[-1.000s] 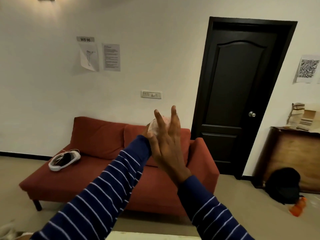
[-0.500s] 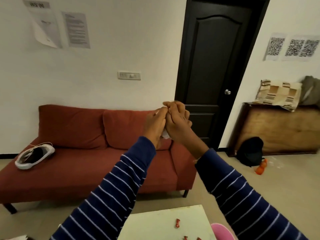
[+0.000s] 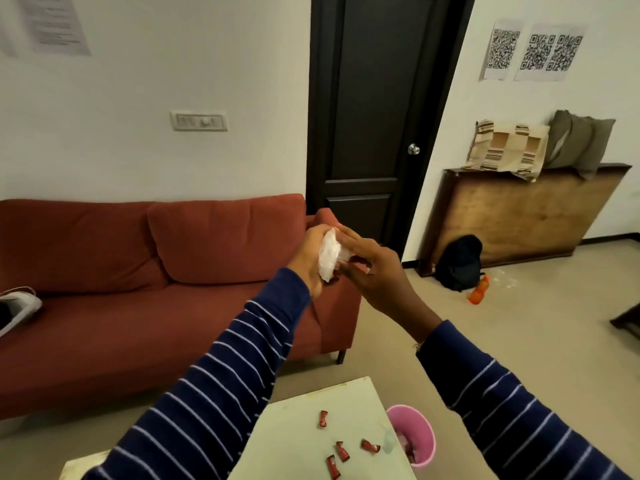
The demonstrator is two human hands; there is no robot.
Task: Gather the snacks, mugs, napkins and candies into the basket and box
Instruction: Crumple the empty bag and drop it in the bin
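My hands have dropped lower than before; my left hand grips a white napkin, right hand fingers pinching it. Below, red candies dot the counter beside a pink cup.

- Both hands, left and right, are up in open air well above the table, nothing around them.
- Sleeves hang over the table's near left side.
- Candies dot the right part; the far strip is bare.
- Pink cup sits right at the table's right edge.
- Sofa stands beyond, with open floor to the right.
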